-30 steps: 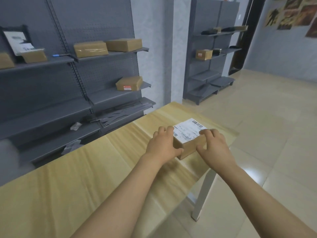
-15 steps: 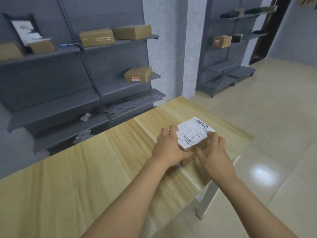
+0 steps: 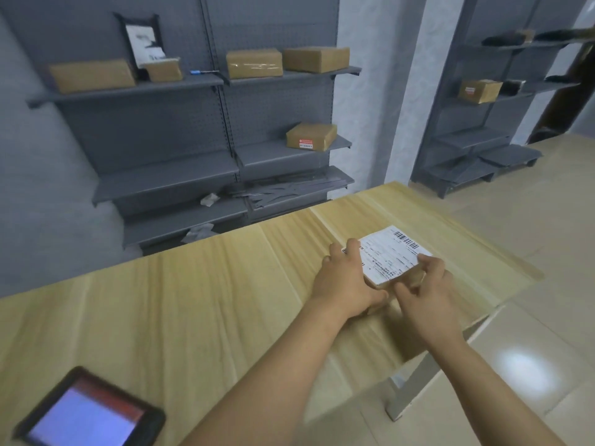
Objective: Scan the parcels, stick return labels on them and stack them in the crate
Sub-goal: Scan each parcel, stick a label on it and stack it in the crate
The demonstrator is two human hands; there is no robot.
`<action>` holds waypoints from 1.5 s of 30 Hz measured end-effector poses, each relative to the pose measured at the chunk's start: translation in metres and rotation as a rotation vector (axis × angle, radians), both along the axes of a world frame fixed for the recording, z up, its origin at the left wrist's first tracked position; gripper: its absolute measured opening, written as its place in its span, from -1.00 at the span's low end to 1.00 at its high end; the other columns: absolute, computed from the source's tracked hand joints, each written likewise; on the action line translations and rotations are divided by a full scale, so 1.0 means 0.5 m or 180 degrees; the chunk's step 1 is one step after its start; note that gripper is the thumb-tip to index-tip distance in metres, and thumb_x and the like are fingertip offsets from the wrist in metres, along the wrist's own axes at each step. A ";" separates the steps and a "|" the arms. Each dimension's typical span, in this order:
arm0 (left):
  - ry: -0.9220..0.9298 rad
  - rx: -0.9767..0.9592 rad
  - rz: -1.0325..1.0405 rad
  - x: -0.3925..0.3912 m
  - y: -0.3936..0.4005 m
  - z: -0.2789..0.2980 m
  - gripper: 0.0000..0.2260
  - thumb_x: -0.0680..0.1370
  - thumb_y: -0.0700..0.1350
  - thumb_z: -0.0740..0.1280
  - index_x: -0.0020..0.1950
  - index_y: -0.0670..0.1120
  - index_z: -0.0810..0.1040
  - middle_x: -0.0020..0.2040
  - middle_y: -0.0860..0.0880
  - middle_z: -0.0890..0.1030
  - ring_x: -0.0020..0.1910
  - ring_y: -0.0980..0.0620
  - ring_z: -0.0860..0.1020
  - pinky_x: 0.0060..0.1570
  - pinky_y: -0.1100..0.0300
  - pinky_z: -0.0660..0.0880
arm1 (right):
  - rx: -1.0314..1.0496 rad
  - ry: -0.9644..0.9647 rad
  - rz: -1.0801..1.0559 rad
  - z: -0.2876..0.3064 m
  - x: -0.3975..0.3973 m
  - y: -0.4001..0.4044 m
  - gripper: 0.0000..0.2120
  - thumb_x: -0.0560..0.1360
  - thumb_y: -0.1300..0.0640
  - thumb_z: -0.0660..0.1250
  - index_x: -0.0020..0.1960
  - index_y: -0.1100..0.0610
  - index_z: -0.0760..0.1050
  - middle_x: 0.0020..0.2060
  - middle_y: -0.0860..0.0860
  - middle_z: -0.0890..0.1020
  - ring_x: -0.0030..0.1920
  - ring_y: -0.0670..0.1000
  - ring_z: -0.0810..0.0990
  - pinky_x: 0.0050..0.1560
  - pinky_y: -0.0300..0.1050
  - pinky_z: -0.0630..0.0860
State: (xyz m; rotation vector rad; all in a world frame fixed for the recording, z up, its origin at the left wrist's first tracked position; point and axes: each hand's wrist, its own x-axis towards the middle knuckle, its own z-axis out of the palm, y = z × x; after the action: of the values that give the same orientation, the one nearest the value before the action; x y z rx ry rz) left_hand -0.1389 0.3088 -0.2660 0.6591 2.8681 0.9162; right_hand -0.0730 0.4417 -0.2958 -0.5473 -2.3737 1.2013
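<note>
- both hands have a grip on one small parcel [image 3: 415, 275]: the left hand [image 3: 346, 283] curls round its near left side, fingers over the top edge and thumb along the near face, while the right hand [image 3: 425, 292] pinches its right near corner with bent fingers.
- on top of the parcel lies a white label [image 3: 389, 254] with barcodes and fine print; the left fingertips [image 3: 352, 246] lie on its left edge, and its near right edge overhangs the brown cardboard slightly.
- the parcel sits on the tabletop [image 3: 209, 284], close to the far right corner, with both forearms reaching out to it from the near edge.
- a dark tablet [image 3: 90, 412] with a lit bluish screen lies on the tabletop at the near left, well apart from the parcel.
- beyond the tabletop stands a grey shelf unit [image 3: 180, 130] against the wall, carrying several brown boxes [image 3: 254, 63] on its upper shelf and one box with a red sticker [image 3: 310, 136] lower down.
- a framed sheet [image 3: 143, 40] leans at the back of the upper shelf, and loose grey strips lie on a lower one.
- a second shelf unit [image 3: 483, 140] stands further right, holding another brown box [image 3: 479, 90].
</note>
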 end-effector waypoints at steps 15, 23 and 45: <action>0.0244 0.0318 0.1527 0.137 -0.671 0.050 -0.17 0.27 0.25 0.51 0.44 0.09 0.22 0.31 0.02 0.34 0.25 0.00 0.42 0.20 0.08 0.45 | -0.0421 0.0293 0.1748 0.032 0.013 -0.598 -0.39 0.51 -0.02 0.32 0.46 -0.10 0.11 0.31 -0.04 0.32 0.05 -0.03 0.57 0.08 -0.08 0.50; 0.0516 0.0376 0.2015 0.237 -0.906 0.022 -0.15 0.27 0.23 0.50 0.46 0.08 0.20 0.32 0.04 0.32 0.28 0.04 0.36 0.09 0.24 0.32 | 0.1625 -0.1281 0.2611 -0.012 0.089 -0.763 0.04 0.15 -0.42 0.36 0.49 -0.03 0.09 0.24 -0.05 0.29 0.27 0.01 0.30 0.19 -0.13 0.35; 0.0931 -0.0913 0.2311 0.358 -0.956 0.051 -0.15 0.35 0.00 0.49 0.53 -0.01 0.10 0.42 0.03 0.22 0.38 -0.02 0.26 -0.02 0.12 0.46 | 0.1918 -0.0693 0.2288 0.084 0.151 -0.720 -0.25 0.18 -0.16 0.53 0.24 0.08 0.31 0.07 -0.03 0.35 0.01 -0.02 0.43 -0.01 -0.17 0.47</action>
State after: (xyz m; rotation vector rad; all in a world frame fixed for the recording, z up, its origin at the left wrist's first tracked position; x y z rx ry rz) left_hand 0.0403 -0.1692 -0.2404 -0.3365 3.4601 0.4355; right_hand 0.0025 0.0818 -0.2537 0.4280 -3.0451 0.5888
